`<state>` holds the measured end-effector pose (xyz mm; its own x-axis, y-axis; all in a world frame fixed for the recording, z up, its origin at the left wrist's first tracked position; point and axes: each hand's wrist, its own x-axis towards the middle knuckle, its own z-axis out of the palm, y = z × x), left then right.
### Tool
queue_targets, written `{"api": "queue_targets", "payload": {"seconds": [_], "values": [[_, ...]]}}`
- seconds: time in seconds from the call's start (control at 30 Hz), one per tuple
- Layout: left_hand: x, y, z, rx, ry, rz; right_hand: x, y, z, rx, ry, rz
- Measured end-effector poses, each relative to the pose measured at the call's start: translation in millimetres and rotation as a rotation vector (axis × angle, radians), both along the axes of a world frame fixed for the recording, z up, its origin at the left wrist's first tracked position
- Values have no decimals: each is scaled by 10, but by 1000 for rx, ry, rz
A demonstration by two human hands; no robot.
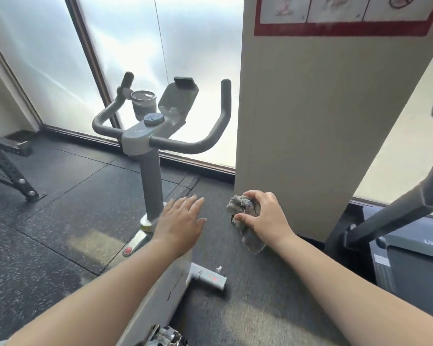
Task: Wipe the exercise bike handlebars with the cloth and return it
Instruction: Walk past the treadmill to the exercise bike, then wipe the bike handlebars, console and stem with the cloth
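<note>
The exercise bike's grey handlebars (pixel 185 146) spread left and right from a pale console on a grey post (pixel 150 186), in the upper middle of the view. My right hand (pixel 265 216) is shut on a crumpled grey cloth (pixel 244 207), held in the air below and to the right of the right bar. Part of the cloth hangs under my palm. My left hand (pixel 180 221) hovers flat with fingers spread, in front of the lower post, holding nothing.
A cup (pixel 143 102) sits in the holder beside the tablet stand (pixel 179 96). A cream pillar (pixel 323 121) stands close on the right, with another machine (pixel 398 208) beyond it. A black rack leg (pixel 10 171) is at left. Frosted windows are behind. The floor is dark rubber.
</note>
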<state>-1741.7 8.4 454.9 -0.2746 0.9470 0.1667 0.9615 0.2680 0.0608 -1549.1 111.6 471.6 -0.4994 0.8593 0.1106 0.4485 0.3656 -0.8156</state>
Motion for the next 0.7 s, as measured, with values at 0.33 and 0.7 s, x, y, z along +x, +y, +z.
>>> {"api": "queue_targets", "payload": {"seconds": [0.33,0.7], "values": [[-314,684,811,386,-447,3,-672,916,505,-92,288,48],[-812,1400,1270,494,-932,67,-1514,1358,962,-218,505,218]]}}
